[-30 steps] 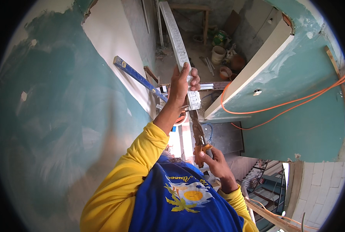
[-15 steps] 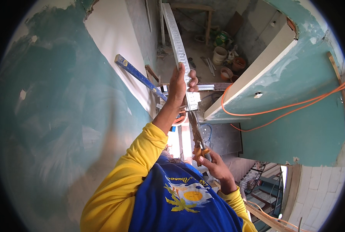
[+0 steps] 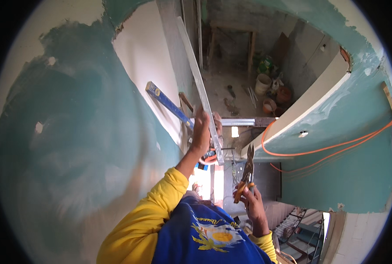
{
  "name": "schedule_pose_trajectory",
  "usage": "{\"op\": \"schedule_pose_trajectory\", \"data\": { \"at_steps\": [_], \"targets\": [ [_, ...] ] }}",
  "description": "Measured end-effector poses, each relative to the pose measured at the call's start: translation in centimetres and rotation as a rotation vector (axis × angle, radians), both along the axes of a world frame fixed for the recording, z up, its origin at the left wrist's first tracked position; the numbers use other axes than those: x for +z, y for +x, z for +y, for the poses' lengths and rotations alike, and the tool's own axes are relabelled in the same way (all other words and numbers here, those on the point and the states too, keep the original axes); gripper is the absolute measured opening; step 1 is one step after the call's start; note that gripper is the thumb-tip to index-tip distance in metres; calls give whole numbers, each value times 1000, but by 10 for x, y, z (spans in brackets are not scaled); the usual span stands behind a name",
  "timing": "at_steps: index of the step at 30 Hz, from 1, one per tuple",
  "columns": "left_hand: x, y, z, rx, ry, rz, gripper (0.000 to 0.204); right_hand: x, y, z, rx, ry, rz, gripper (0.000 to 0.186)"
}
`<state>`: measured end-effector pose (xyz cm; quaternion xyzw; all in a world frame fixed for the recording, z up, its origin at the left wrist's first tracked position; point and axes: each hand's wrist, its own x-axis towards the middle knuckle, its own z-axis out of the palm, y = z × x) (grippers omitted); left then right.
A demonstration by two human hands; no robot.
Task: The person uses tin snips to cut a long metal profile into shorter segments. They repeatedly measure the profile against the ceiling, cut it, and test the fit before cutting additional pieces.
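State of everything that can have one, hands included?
Left hand: closed around strip
Strip: held slanted, lower end free
Right hand: gripping snips by the handles
Snips: apart from strip, tips away from wearer; blade gap unclear
Level: slanted
Orange cord: loosely looped
White bucket: upright; contents unclear
Green wall: patchy, smeared

Your hands: two, left hand [image 3: 201,133] and right hand [image 3: 255,205]
Long strip [image 3: 199,83] you hold: one
Snips [image 3: 248,168] you hold: one
Blue level [image 3: 168,104]: one
Far white bucket [image 3: 263,84]: one
Far orange tubs [image 3: 284,94]: two
Your yellow sleeves [image 3: 145,215]: two
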<state>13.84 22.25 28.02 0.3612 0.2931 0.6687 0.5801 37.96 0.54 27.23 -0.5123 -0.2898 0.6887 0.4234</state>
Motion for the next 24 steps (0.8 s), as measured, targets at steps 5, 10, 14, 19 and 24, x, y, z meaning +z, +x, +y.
{"op": "schedule_pose_trajectory", "data": {
  "at_steps": [5,10,14,19,24],
  "targets": [
    [-10,-51,0,77,-129,25,82,-25,7,20,-32,-65,-33,45],
    [-49,-87,-17,70,-151,41,81,-47,0,31,-24,-212,-87,42],
    [-39,-100,-14,29,-157,-144,69,-52,-21,42,-48,-245,-26,41],
    [12,-82,12,-117,20,-276,70,-54,-18,66,-155,-114,2,44],
    [104,-17,61,-97,305,-289,71,-41,7,81,-402,-17,29,40]
  ]
}}
